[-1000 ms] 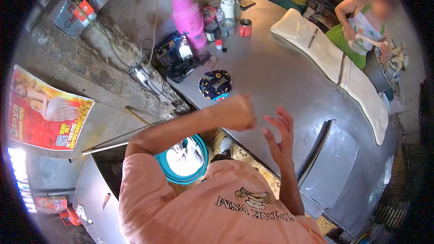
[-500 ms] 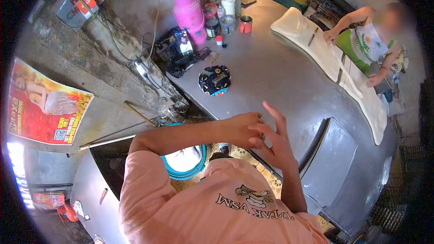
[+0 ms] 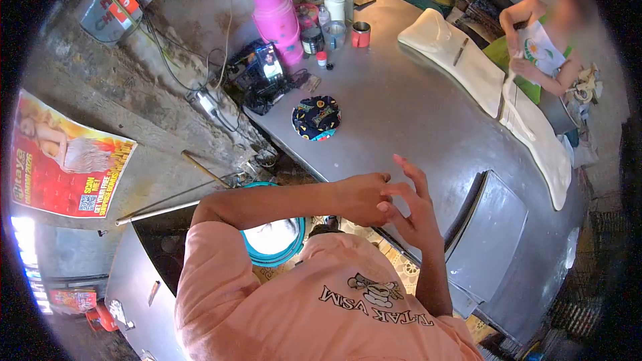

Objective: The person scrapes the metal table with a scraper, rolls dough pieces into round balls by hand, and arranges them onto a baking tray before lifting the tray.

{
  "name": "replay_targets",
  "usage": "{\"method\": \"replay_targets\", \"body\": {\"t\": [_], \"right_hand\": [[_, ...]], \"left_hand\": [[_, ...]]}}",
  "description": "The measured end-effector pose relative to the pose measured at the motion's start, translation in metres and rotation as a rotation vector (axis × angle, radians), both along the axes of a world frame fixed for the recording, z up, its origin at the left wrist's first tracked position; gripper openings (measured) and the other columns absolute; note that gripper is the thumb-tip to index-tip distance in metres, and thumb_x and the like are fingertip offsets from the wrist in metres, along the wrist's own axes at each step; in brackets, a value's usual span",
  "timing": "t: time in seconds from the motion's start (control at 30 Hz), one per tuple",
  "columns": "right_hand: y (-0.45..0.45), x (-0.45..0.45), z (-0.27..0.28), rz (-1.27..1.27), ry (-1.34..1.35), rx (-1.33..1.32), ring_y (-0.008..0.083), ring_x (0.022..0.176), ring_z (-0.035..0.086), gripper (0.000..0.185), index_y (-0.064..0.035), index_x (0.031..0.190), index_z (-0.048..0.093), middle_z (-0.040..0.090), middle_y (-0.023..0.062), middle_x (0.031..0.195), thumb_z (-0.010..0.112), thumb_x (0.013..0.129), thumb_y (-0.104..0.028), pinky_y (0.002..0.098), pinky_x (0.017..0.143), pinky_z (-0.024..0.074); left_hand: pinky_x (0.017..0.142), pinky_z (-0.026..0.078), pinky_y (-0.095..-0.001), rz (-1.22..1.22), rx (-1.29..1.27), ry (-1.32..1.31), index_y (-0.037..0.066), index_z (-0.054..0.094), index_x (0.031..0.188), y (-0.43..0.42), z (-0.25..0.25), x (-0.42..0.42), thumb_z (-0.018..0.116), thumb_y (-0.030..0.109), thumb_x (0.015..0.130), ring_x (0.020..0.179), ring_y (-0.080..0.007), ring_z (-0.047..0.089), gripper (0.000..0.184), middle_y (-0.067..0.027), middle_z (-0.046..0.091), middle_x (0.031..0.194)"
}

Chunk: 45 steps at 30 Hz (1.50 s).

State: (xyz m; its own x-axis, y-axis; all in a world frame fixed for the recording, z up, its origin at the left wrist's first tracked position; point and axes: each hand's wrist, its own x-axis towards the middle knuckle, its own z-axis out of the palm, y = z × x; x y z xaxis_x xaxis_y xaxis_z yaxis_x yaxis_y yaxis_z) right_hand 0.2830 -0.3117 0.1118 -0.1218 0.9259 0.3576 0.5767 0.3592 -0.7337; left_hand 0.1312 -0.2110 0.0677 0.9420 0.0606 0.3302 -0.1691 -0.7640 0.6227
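Note:
My left hand is held in front of my chest at the near edge of the metal table. Its fingers are curled in, and I cannot see whether anything is inside them. My right hand is beside it, close to the left fingertips, with its fingers apart and one pointing upward. Nothing shows between the right fingers. A dark patterned cap lies on the table beyond my hands. A grey metal sheet is to the right of my right hand.
Across the table a person stands at a long slab of dough with a knife on it. A pink jug, a red mug and a lit phone stand at the back. A blue-rimmed tub is below my left arm.
My hands have shifted slightly, staying close together. The person across the table has brought both hands together, raising the end of a dough strip off the slab.

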Motion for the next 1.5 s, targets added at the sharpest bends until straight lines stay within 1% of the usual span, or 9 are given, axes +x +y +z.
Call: {"method": "replay_targets", "body": {"t": [0.13,0.27,0.37,0.47,0.57,1.07,1.17,1.37,1.5], "right_hand": [[-0.002,-0.003,-0.002,-0.015,0.017,-0.005,0.0374,0.128,0.037,0.026,-0.0114,0.1,0.065,0.038,0.0175,0.141,0.071,0.08,-0.027,0.0466,0.104,0.0314],[-0.004,-0.004,0.0,-0.011,0.043,-0.006,0.0379,0.127,0.038,0.026,-0.0104,0.099,0.065,0.038,0.0175,0.141,0.071,0.08,-0.027,0.0468,0.104,0.0316],[-0.006,0.0,-0.001,-0.033,0.02,-0.005,0.0381,0.127,0.038,0.026,-0.0103,0.099,0.065,0.038,0.0176,0.142,0.071,0.08,-0.027,0.0468,0.104,0.031],[-0.007,-0.001,-0.002,-0.04,0.037,-0.003,0.0383,0.127,0.037,0.026,-0.01,0.098,0.066,0.037,0.0176,0.142,0.07,0.08,-0.028,0.0466,0.104,0.0312],[-0.008,-0.006,0.003,-0.011,0.025,0.006,0.038,0.128,0.037,0.025,-0.0095,0.097,0.065,0.038,0.0176,0.142,0.07,0.081,-0.028,0.0464,0.103,0.0319],[-0.015,0.001,-0.006,-0.019,0.089,-0.001,0.0379,0.127,0.038,0.024,-0.0082,0.097,0.064,0.04,0.0181,0.14,0.069,0.081,-0.025,0.0459,0.103,0.0316],[-0.016,0.003,-0.007,-0.027,0.092,0.001,0.0379,0.128,0.038,0.024,-0.0085,0.098,0.064,0.039,0.0183,0.14,0.069,0.081,-0.025,0.0459,0.104,0.0314],[-0.018,-0.002,-0.005,-0.014,0.086,-0.035,0.0377,0.128,0.038,0.024,-0.0061,0.093,0.064,0.041,0.0182,0.139,0.069,0.081,-0.026,0.0457,0.104,0.0313],[-0.017,0.004,-0.012,-0.018,0.141,-0.015,0.0369,0.128,0.038,0.024,-0.0081,0.096,0.065,0.042,0.0171,0.138,0.069,0.081,-0.027,0.0454,0.104,0.0318]], "left_hand": [[0.074,0.039,-0.0386,-0.072,0.214,-0.061,0.014,0.054,0.095,0.001,-0.005,0.005,0.069,0.023,0.077,0.065,-0.0265,0.055,0.026,-0.0037,0.058,0.072],[0.075,0.039,-0.0387,-0.082,0.107,0.077,0.014,0.054,0.094,0.001,-0.001,0.005,0.068,0.023,0.078,0.069,-0.0247,0.057,0.023,-0.0043,0.059,0.077],[0.076,0.041,-0.0363,-0.002,0.093,-0.009,0.015,0.054,0.064,-0.006,0.0,0.007,0.059,0.024,0.075,0.067,-0.016,0.056,0.015,0.0022,0.053,0.062],[0.076,0.041,-0.0368,-0.039,0.293,0.026,0.015,0.058,0.066,-0.01,0.0,0.009,0.059,0.024,0.076,0.068,-0.0163,0.056,0.014,0.0008,0.054,0.063],[0.076,0.041,-0.0374,0.025,-0.012,-0.084,0.016,0.06,0.067,-0.012,0.0,0.007,0.059,0.024,0.076,0.072,-0.0162,0.056,0.012,0.0006,0.055,0.065],[0.078,0.044,-0.0361,-0.052,0.516,-0.037,0.019,0.065,0.063,-0.021,-0.025,0.014,0.059,0.025,0.075,0.091,-0.0156,0.055,0.015,0.006,0.059,0.071],[0.083,0.044,-0.0408,-0.171,0.369,0.104,0.011,0.061,0.091,-0.022,-0.02,0.017,0.062,0.017,0.08,0.09,-0.026,0.055,0.013,-0.009,0.059,0.092],[0.085,0.044,-0.0412,-0.08,-0.008,0.176,0.012,0.061,0.095,-0.021,-0.008,0.009,0.062,0.018,0.081,0.092,-0.0267,0.055,0.016,-0.0103,0.058,0.094],[0.084,0.044,-0.0419,-0.153,0.36,0.096,0.01,0.062,0.096,-0.023,-0.021,0.018,0.062,0.019,0.081,0.092,-0.0276,0.055,0.017,-0.0116,0.058,0.095]]}}
